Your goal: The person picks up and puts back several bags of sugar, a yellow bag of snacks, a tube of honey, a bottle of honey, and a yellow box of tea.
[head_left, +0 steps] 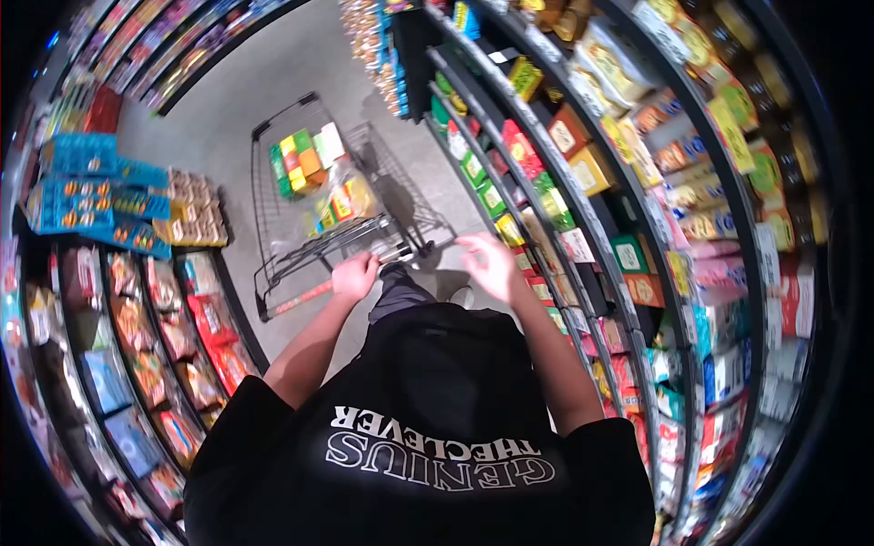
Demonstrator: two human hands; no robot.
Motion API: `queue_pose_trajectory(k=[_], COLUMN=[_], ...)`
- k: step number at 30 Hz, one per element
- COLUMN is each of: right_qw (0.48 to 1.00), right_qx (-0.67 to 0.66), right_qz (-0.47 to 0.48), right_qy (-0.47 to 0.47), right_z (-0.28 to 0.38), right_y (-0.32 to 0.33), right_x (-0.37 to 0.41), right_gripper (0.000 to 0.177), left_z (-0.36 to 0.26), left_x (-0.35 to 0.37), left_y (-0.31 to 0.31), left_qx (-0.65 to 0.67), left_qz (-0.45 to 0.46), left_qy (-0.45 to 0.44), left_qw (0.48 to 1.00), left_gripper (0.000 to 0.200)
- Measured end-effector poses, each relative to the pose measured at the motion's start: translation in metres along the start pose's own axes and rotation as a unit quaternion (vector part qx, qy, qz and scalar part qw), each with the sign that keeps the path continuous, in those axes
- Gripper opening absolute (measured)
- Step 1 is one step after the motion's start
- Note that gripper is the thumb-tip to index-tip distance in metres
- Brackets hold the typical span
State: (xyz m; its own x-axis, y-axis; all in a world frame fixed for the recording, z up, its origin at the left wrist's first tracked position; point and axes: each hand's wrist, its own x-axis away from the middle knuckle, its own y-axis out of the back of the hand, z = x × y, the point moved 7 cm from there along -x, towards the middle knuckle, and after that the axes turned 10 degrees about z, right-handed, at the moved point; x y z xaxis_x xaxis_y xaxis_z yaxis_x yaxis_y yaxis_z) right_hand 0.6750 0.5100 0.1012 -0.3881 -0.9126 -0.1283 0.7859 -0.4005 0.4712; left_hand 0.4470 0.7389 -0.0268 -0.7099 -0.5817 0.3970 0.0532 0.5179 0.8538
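Observation:
In front of me stands a wire shopping cart [258,196] with groceries in its basket. My left hand [357,276] is closed around the cart's handle [305,298], which has a red grip. Yellow, green and orange packages [299,162] lie in the cart, along with a white package [329,142] and a clear bag of yellow goods [349,196]. My right hand [489,266] is off the cart, in the air near the right shelves, slightly blurred. Its fingers look apart, and I see nothing in it.
Tall shelves [637,227] full of boxes and bags line the right side. On the left are shelves of packaged snacks [150,364], a blue display [73,205] and egg trays [193,214]. Grey floor [218,100] runs ahead between them.

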Motion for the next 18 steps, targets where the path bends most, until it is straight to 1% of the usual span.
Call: queue_pose_trajectory(k=[1,2,3,5,6,7,8,9,10,11,12,13,14,15,16,17,18], right_qw=[0.996,0.992,0.987,0.977,0.965,0.954,0.945,0.935,0.923,0.908,0.903,0.902,0.879,0.851,0.869,0.866,0.852], right_qx=[0.022,0.038,0.057,0.113,0.138,0.177,0.194,0.212,0.218,0.223,0.267,0.265,0.272,0.277,0.283,0.282,0.274], right_qz=[0.083,0.119,0.153,0.179,0.209,0.217,0.243,0.268,0.309,0.35,0.328,0.331,0.39,0.447,0.403,0.412,0.446], right_qy=[0.003,0.004,0.004,0.038,0.076,0.106,0.102,0.098,0.073,0.049,0.074,0.075,0.042,0.006,0.039,0.032,0.029], right_z=[0.01,0.01,0.008,0.032,0.033,0.033,0.019,0.005,-0.001,-0.008,-0.007,-0.009,-0.02,-0.03,-0.031,-0.033,-0.032], right_y=[-0.028,-0.056,-0.082,-0.117,-0.136,-0.152,-0.17,-0.186,-0.193,-0.201,-0.208,-0.215,-0.225,-0.234,-0.237,-0.24,-0.245], right_x=[-0.009,-0.013,-0.017,-0.031,-0.036,-0.04,-0.041,-0.043,-0.047,-0.05,-0.051,-0.055,-0.054,-0.048,-0.045,-0.044,-0.041], right_gripper=[0.029,0.033,0.038,0.048,0.057,0.061,0.061,0.06,0.058,0.056,0.048,0.048,0.045,0.043,0.03,0.03,0.024], left_z=[-0.005,-0.009,-0.01,-0.008,-0.003,-0.002,0.001,0.006,0.018,0.031,0.025,0.018,0.019,0.021,0.029,0.043,0.058], left_x=[0.003,0.007,0.009,0.014,0.015,0.018,0.023,0.027,0.024,0.021,0.029,0.039,0.042,0.046,0.041,0.033,0.016], left_y=[0.001,0.005,0.005,0.005,0.001,-0.002,-0.003,-0.002,-0.017,-0.034,-0.023,-0.001,0.018,0.044,0.063,0.075,0.075], left_qx=[-0.006,0.017,0.022,0.129,0.167,0.17,0.244,0.314,0.406,0.528,0.565,0.601,0.545,0.488,0.482,0.477,0.448], left_qz=[0.008,0.016,0.014,-0.006,-0.005,-0.007,-0.036,-0.068,-0.095,-0.106,-0.113,-0.116,-0.137,-0.189,-0.198,-0.207,-0.17], left_qy=[0.004,-0.012,0.0,-0.006,0.004,0.013,0.015,0.015,-0.018,-0.038,-0.048,-0.058,-0.076,-0.06,-0.039,-0.014,0.012], left_qw=[1.0,1.0,1.0,0.992,0.986,0.985,0.969,0.947,0.909,0.842,0.816,0.789,0.824,0.85,0.853,0.854,0.877], left_gripper=[0.039,0.034,0.034,0.029,0.022,0.022,0.019,0.017,0.018,0.02,0.018,0.016,0.012,0.012,0.013,0.015,0.017])
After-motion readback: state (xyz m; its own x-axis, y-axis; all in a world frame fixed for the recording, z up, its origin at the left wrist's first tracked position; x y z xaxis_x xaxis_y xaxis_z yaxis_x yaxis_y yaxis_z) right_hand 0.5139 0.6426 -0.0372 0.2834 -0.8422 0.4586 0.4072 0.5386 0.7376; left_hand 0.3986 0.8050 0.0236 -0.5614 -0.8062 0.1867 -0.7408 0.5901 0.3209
